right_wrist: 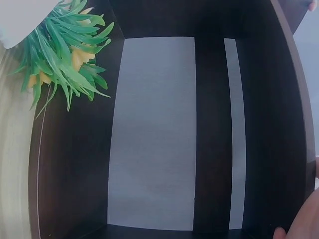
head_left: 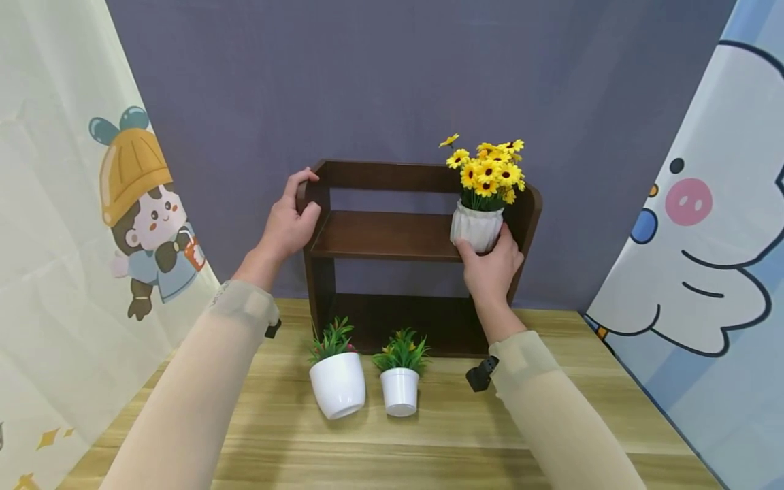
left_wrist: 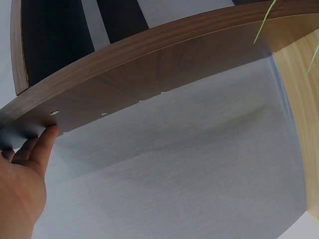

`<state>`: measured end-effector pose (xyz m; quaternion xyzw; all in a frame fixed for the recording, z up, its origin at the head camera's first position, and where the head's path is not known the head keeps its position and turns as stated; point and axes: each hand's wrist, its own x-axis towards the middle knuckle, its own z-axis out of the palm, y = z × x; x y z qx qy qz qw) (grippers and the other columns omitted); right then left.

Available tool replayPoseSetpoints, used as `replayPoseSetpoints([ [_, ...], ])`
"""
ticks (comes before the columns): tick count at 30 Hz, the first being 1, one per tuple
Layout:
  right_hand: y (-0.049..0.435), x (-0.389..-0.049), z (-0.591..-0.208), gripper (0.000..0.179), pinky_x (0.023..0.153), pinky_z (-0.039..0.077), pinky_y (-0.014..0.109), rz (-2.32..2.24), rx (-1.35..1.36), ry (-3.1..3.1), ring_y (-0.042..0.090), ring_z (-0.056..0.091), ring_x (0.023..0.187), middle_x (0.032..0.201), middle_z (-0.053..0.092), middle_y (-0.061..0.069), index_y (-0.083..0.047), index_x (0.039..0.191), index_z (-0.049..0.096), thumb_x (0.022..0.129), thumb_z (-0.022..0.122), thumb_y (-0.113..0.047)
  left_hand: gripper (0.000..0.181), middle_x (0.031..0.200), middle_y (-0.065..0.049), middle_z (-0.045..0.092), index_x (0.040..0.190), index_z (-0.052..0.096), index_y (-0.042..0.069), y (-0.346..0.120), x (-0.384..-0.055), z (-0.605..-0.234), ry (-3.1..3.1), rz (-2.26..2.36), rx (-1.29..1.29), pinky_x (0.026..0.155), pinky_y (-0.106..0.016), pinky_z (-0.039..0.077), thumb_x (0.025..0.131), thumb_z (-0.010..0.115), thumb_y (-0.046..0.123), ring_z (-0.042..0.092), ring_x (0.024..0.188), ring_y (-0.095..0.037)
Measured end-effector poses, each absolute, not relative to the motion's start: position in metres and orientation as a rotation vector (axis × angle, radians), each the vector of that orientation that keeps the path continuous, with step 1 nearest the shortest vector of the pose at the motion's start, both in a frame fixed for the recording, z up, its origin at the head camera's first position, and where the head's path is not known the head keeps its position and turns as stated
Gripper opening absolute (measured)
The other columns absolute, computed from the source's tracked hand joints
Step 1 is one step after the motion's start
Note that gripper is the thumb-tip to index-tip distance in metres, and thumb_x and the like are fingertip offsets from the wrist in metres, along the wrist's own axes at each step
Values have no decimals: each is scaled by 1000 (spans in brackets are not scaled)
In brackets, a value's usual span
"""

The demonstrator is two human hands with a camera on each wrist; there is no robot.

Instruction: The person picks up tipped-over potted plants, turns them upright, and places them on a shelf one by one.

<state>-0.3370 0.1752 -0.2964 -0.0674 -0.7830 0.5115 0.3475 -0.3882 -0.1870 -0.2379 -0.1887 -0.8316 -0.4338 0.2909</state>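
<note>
My right hand (head_left: 493,269) holds a white ribbed pot of yellow artificial flowers (head_left: 478,226) low down, thumb on the left and fingers on the right. The pot is at the right end of the upper board of a dark brown wooden shelf (head_left: 386,235); whether its base touches the board is hidden. My left hand (head_left: 288,221) grips the top of the shelf's left side panel. In the left wrist view, its fingers (left_wrist: 44,149) touch the panel's outer face. Only a bit of the right hand (right_wrist: 301,221) shows in the right wrist view.
Two potted plants lie tipped in front of the shelf, a larger white pot (head_left: 338,386) and a smaller white pot (head_left: 400,393), leaves toward the shelf. Everything stands on a wood-grain table (head_left: 453,435). A grey cloth (head_left: 380,82) hangs behind, with printed curtains either side.
</note>
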Motion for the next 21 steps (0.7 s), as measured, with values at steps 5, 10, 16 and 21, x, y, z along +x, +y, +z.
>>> replayPoseSetpoints([
  [5, 175, -339, -296, 95, 126, 32, 56, 1327, -192, -2028, 41, 32, 152, 170, 41, 18, -11, 172, 30, 97, 82, -38, 52, 181, 8, 32, 155, 45, 31, -187, -388, -238, -2218, -1151, -509, 84, -44, 47, 105, 48, 21, 62, 108, -40],
  [10, 175, -341, -296, 96, 127, 31, 55, 1321, -199, -2038, 40, 30, 153, 171, 40, 18, -10, 172, 28, 98, 82, -39, 52, 181, 8, 32, 155, 45, 31, -186, -388, -238, -2218, -1153, -509, 83, -43, 47, 105, 48, 21, 62, 106, -39],
  [16, 175, -343, -295, 96, 127, 30, 55, 1319, -216, -2047, 40, 30, 153, 171, 39, 18, -10, 172, 28, 98, 82, -39, 52, 181, 7, 32, 157, 45, 28, -185, -387, -238, -2220, -1142, -509, 81, -43, 46, 105, 47, 21, 62, 102, -39],
  [21, 175, -342, -295, 96, 128, 30, 55, 1319, -209, -2053, 40, 29, 154, 171, 39, 18, -9, 172, 28, 98, 81, -39, 52, 181, 7, 33, 157, 44, 28, -186, -388, -238, -2218, -1138, -508, 78, -43, 46, 105, 47, 21, 61, 98, -39],
])
